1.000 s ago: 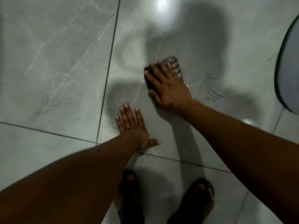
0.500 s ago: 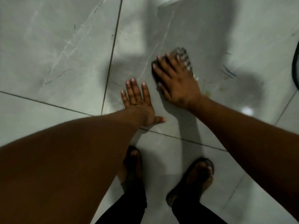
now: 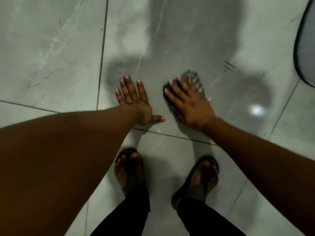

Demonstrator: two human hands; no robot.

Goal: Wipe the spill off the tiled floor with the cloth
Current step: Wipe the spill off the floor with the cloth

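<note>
My right hand (image 3: 189, 104) lies flat with spread fingers on a small patterned cloth (image 3: 192, 77), pressing it onto the grey tiled floor (image 3: 51, 48). Only the cloth's far edge and right side show past my fingers. My left hand (image 3: 134, 101) is planted flat on the same tile, fingers straight, thumb out, just left of the right hand. A few thin blue marks (image 3: 230, 65) show on the tile beyond and to the right of the cloth. I cannot make out a wet spill in the shadowed, glossy floor.
My two feet in dark sandals (image 3: 131, 171) (image 3: 199, 179) stand on the near tile below the hands. A round dark-rimmed grey object (image 3: 306, 40) sits at the right edge. Grout lines (image 3: 102, 53) cross the floor; a light glare (image 3: 256, 109) reflects right of my right hand.
My right hand has slid the cloth back toward me and to the right across the tile. My left hand stays planted flat on the floor; the view has shifted down toward my feet.
</note>
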